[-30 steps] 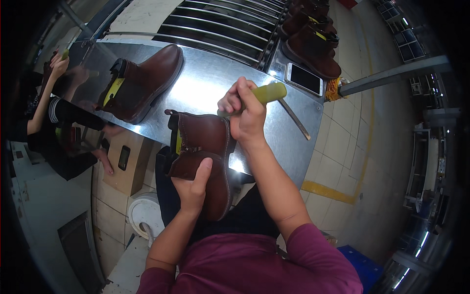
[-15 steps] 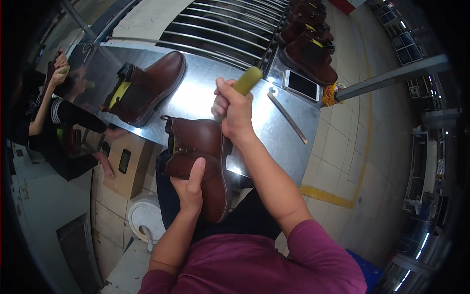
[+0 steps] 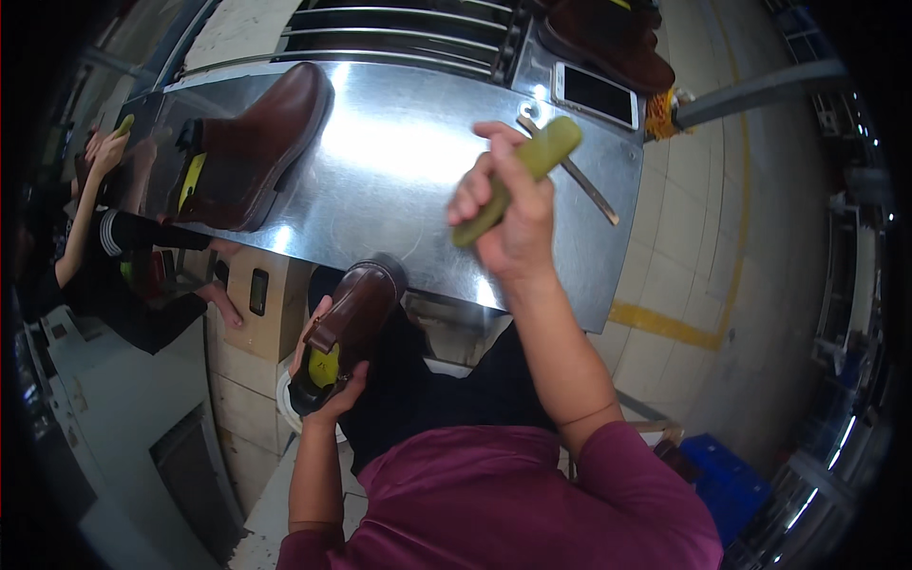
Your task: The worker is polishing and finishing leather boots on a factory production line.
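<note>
My left hand (image 3: 353, 388) grips a brown leather ankle boot (image 3: 366, 302) by its collar, over my lap at the bench's near edge. The boot's opening faces me and shows a yellow-green lining; its other end points away toward the bench. Closed above the bench, my right hand (image 3: 518, 214) holds a thick olive-green bar with rounded ends (image 3: 551, 147), slightly blurred and apart from the boot. A similar brown boot (image 3: 261, 142) lies on its side on the metal bench (image 3: 370, 204) at the left. A narrow flat strip (image 3: 591, 190) lies just beyond my right hand.
A white-framed phone (image 3: 597, 95) lies at the bench's far right, next to more brown boots (image 3: 613, 43). Metal rollers (image 3: 399, 43) run behind the bench. At left, a co-worker's hands (image 3: 106, 152) hold a green piece. A blue crate (image 3: 727, 484) stands at lower right.
My left hand has turned the boot so its opening faces me, and brought it lower and left. My right hand has moved right, away from the boot, with the green bar. The view has shifted.
</note>
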Demonstrator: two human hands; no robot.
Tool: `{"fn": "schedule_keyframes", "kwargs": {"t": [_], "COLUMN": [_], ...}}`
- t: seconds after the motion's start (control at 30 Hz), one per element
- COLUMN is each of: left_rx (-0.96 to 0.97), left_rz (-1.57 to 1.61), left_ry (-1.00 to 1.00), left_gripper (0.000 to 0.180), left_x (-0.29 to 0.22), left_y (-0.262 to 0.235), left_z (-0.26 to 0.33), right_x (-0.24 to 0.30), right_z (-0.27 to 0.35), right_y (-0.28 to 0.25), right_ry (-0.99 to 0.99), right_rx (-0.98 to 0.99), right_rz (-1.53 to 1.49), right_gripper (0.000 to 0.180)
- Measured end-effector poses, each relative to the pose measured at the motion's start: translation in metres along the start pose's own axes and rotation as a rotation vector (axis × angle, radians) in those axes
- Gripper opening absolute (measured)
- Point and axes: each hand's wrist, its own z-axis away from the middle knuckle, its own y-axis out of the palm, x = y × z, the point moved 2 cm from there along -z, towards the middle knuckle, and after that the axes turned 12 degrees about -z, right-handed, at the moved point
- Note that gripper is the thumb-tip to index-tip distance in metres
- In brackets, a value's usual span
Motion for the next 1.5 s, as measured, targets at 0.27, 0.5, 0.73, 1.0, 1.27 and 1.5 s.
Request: {"fn": "schedule_keyframes", "kwargs": {"t": [0.27, 0.5, 0.73, 1.0, 1.27, 1.5], "left_rx": [-0.016, 0.050, 0.013, -0.006, -0.076, -0.107], "left_rz": [-0.144, -0.291, -0.314, -0.282, -0.217, -0.231], "left_ry": [0.086, 0.142, 0.328, 0.404, 0.397, 0.379], "left_gripper": [0.075, 0.080, 0.077, 0.075, 0.058, 0.041], "left_x": [-0.005, -0.009, -0.015, -0.014, -0.008, -0.008], "left_y": [0.010, 0.005, 0.003, 0.000, 0.004, 0.006], "left_z": [-0.001, -0.004, -0.011, -0.015, -0.011, -0.014], "right_x": [-0.063, -0.081, -0.094, -0.085, -0.096, -0.099], "right_z": [0.011, 0.004, 0.028, 0.008, -0.005, -0.014], "right_y": [0.001, 0.003, 0.012, 0.003, 0.012, 0.039], "right_ry": [0.170, 0.285, -0.003, 0.224, 0.318, 0.522], "right_rx": [0.000, -0.040, -0.002, -0.064, -0.060, -0.081], "right_rz": [-0.283, -0.381, -0.165, -0.346, -0.390, -0.093], "right_gripper": [0.033, 0.032, 0.033, 0.033, 0.037, 0.026]}}
